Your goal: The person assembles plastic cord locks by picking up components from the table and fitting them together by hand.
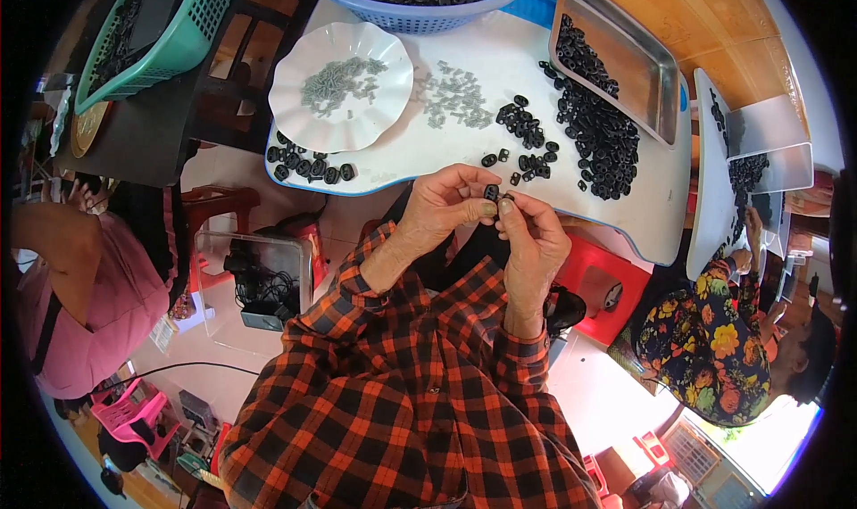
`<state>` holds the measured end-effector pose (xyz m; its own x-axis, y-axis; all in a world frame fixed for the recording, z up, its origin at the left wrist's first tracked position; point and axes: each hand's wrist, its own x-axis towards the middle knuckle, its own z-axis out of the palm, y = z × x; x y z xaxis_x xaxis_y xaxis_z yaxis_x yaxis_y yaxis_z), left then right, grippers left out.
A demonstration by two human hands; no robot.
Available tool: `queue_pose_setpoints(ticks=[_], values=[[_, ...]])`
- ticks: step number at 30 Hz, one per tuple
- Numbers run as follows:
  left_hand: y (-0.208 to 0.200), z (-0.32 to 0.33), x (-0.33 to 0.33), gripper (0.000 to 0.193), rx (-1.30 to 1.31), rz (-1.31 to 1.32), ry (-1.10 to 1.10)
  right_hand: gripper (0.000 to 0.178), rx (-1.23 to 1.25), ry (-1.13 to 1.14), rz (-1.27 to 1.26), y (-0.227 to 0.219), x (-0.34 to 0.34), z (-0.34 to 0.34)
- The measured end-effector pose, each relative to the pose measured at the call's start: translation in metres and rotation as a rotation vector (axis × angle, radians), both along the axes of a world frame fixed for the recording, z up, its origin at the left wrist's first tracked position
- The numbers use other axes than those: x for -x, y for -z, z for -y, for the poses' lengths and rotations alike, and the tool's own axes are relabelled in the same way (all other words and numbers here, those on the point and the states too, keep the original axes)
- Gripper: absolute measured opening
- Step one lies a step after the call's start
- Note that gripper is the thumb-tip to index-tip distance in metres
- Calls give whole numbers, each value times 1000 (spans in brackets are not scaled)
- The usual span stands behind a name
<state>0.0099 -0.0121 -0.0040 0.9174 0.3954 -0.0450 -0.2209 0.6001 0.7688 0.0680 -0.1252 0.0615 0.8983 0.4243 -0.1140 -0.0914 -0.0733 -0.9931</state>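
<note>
Just past the table's near edge, my two hands meet in front of my chest. My left hand (pixel 439 207) pinches a small black oval part (pixel 491 191) with holes in it, between thumb and fingertips. The thumb and forefinger of my right hand (pixel 536 246) are closed at a second small dark piece right against it; that piece is mostly covered by the fingers. Closest on the table are a loose group of black parts (pixel 534 165) and a bigger heap of black oval parts (pixel 609 148) to the right. Black parts (pixel 314 167) also lie along the left edge.
A white scalloped plate (pixel 295 107) holds small grey pieces, with more grey pieces (pixel 453 97) beside it. Behind stand a blue basket (pixel 420 18) of black parts and a tilted metal tray (pixel 656 81). Other people sit left and right; a red stool (pixel 596 286) is below the table.
</note>
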Motion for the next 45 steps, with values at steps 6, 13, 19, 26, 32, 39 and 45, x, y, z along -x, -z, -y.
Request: queue_pose_setpoints(ticks=[6,13,19,26,32,39,45], values=[[-3,-1,3,27,-46,-11,34,12,48,14,-35,0,0,1],[-4,0,4,26,-92,4,14,12,68,-46,-72,3,-4,5],[-5,-3,5,26,-113,6,35,13,70,-76,-155,1,-6,6],[-4,-3,5,26,-88,-15,54,15,69,-104,-135,4,-8,6],[-3,-4,4,25,-127,-19,35,15,83,-92,-90,2,-7,4],[-8,0,3,27,-124,-59,-34,14,133,-78,-126,1,-7,5],[0,-7,4,28,22,-3,-11,14,-44,-7,-131,3,-7,5]])
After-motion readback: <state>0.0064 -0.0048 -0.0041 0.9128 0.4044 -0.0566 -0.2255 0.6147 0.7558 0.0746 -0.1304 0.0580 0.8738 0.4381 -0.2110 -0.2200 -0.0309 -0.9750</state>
